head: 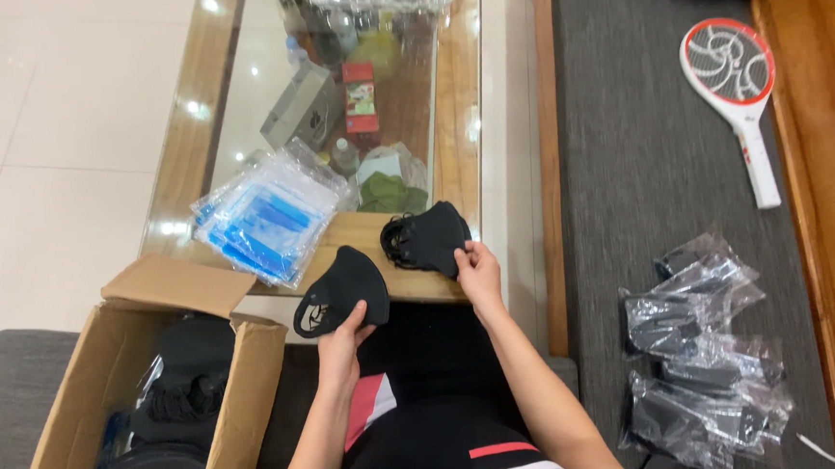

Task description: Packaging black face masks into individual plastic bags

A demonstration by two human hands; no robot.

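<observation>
My left hand [339, 347] holds up a single black cloth face mask [344, 289] with a small pale mark on its lower edge. My right hand [478, 271] grips the edge of a stack of black masks [427, 236] that rests on the wooden rim of a glass-topped table [457, 116]. A pile of clear plastic bags with blue printing [267, 220] lies on the table just left of the stack. Both forearms reach forward over my lap in dark clothing.
An open cardboard box [98, 380] with more black masks stands at my lower left. On the grey cushion to my right lie several masks sealed in clear wrappers [700, 352] and a red-and-white racket-shaped bug zapper [737, 89]. Bottles and small boxes show under the glass.
</observation>
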